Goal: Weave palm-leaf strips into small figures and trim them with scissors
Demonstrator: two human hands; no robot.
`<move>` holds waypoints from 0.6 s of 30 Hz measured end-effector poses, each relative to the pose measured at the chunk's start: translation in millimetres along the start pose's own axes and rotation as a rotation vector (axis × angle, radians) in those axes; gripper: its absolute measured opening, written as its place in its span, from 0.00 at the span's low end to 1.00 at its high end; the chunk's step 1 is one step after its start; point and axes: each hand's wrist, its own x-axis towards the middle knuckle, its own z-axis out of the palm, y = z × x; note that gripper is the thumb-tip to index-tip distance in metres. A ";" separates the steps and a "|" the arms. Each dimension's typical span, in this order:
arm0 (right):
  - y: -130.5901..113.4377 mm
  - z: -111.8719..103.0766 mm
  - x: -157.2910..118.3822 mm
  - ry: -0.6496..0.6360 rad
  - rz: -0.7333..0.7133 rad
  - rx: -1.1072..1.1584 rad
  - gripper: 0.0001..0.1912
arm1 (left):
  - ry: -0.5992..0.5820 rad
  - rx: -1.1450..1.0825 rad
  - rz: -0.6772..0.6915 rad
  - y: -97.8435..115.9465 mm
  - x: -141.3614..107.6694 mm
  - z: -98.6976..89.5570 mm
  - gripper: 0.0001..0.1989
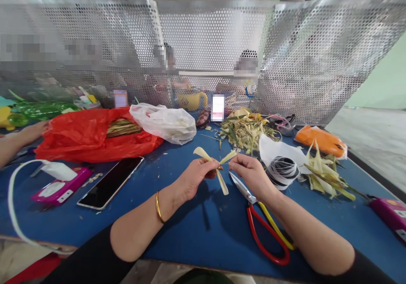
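Note:
Near the middle of the blue table, my left hand (200,172) pinches a small bundle of pale yellow-green leaf strips (223,182), which fan out in several directions. My right hand (249,170) is closed just to the right of the bundle, its fingertips pressed together near the strips; a thin thread seems to be there, too fine to make out surely. Scissors (249,195) with one red and one yellow handle lie beside my right hand, blades toward the bundle. A spool of white wire or thread (282,172) stands to the right of that hand.
A phone (111,183), a magenta power strip (65,189) and a red bag (79,134) are at left. Behind lie a white plastic bag (166,123) and a leaf pile (245,129). More leaves (323,170) and an orange packet (322,140) are right. Another person's hand (33,132) rests far left.

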 end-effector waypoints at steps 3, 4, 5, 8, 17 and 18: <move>2.4 -0.5 1.3 -0.020 0.050 -0.008 0.14 | 0.024 -0.004 -0.008 -1.1 0.8 -0.5 0.08; 4.0 -1.0 2.3 -0.021 0.060 -0.021 0.14 | 0.031 -0.002 -0.010 -1.3 1.1 -0.8 0.08; 5.9 -1.7 3.5 -0.012 0.067 -0.043 0.13 | 0.037 0.002 -0.010 -1.4 1.3 -1.2 0.08; 11.2 -5.0 7.0 0.108 0.046 -0.156 0.11 | 0.051 0.037 -0.006 -1.1 1.8 -2.3 0.09; -2.1 -1.6 -3.3 0.091 -0.428 -0.472 0.08 | 0.069 0.270 0.043 -2.4 1.4 -1.7 0.10; -1.3 0.0 -3.3 0.068 -0.404 -0.467 0.08 | 0.052 0.304 0.056 -2.6 1.0 -1.4 0.10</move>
